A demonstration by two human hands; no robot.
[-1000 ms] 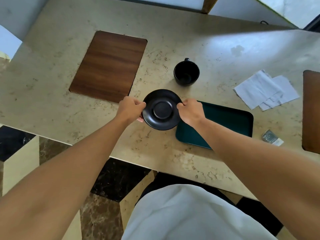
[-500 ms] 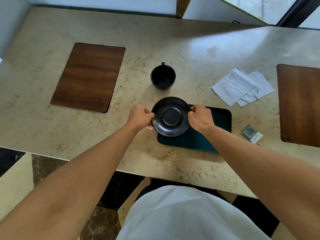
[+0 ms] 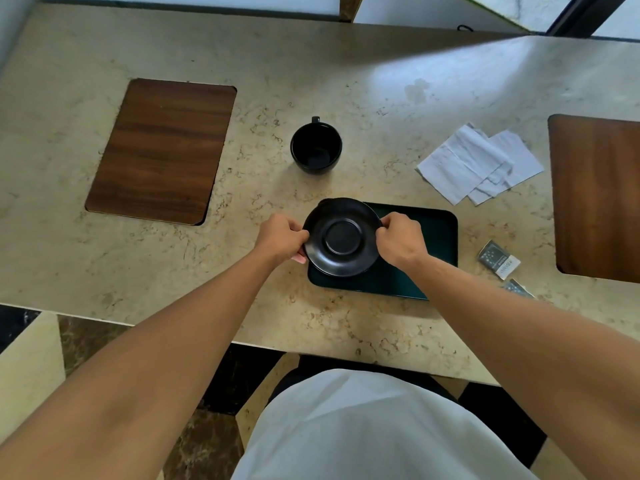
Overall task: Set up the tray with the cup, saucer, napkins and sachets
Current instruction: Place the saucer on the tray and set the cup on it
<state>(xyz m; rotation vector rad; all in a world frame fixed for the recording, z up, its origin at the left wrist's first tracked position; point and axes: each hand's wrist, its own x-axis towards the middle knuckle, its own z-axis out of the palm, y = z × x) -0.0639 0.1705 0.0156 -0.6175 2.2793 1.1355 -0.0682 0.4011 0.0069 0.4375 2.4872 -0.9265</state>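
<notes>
Both hands [image 3: 282, 237] grip the round matte-black saucer [image 3: 342, 237] by its rim.

From the tray [image 3: 436, 237], whose nine o'clock end lies under the saucer [image 3: 342, 237], the cup [image 3: 316, 147] stands at eleven, napkins [image 3: 479, 164] at one, sachets [image 3: 498, 259] at three

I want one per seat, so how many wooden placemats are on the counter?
2. One dark brown wooden placemat lies far left of the black cup; the other lies at the right edge, cut off by the frame. More may lie out of view.
</notes>
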